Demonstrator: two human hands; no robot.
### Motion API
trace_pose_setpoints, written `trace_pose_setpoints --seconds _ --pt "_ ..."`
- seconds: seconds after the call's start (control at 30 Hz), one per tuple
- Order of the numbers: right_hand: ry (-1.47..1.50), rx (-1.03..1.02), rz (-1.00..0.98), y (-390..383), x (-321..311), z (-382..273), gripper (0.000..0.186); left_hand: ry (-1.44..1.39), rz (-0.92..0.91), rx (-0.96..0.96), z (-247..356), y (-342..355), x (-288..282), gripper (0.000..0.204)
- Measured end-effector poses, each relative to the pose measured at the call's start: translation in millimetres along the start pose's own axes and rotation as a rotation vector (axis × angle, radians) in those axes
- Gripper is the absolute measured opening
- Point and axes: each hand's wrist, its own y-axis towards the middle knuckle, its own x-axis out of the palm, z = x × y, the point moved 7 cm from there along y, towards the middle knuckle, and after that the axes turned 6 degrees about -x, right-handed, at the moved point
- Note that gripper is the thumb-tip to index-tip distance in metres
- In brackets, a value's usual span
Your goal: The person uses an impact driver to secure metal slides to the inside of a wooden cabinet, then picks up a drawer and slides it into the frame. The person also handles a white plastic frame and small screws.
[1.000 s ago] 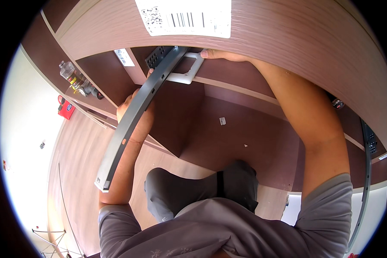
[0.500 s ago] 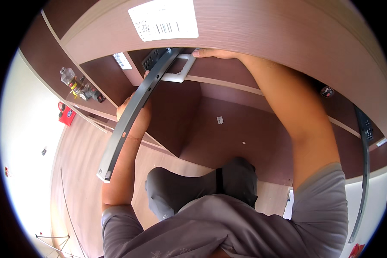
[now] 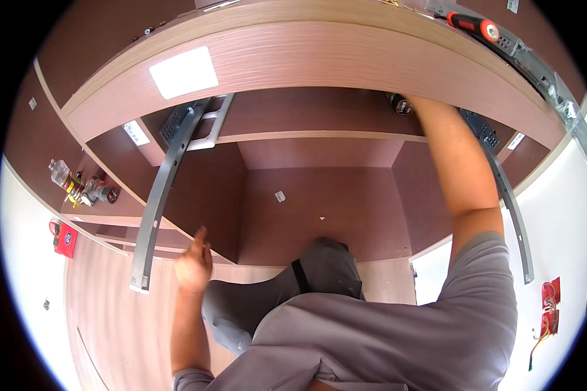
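My left hand is open and empty in front of the cabinet's lower opening, its index finger extended, below and right of the long left metal rail. My right arm reaches under the front board; the hand is hidden behind it, beside a dark round-ended object. A white plastic frame lies by the left rail's rear bracket. The right rail sticks out from its perforated bracket, just right of my forearm.
At left, bottles and small items stand on a shelf above a red bag. A red-black tool and wrapped rails lie on the top. My bent knee is before the lower compartment; wires hang at right.
My left hand has left the left rail area and moved down toward me. My right hand has moved rightward from the white frame, behind the board. The view has shifted to take in both rails.
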Motion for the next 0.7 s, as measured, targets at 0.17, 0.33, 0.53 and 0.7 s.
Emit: trace_pose_setpoints --seconds 0.17,0.33,0.53,0.7 --pt "0.104 0.560 -0.221 -27 10 103 0.041 -0.213 -0.234 -0.284 -37 -82 48 0.013" --pt "0.580 0.758 -0.258 -27 47 113 0.038 -0.259 -0.129 -0.386 -66 -78 27 0.009" --pt "1.061 0.801 -0.195 -49 32 59 0.036 -0.343 0.473 -0.242 -138 -29 -72 0.013" --pt "1.227 0.754 -0.207 -95 1 -4 0.052 -0.454 0.551 -0.385 -106 49 -167 0.022"
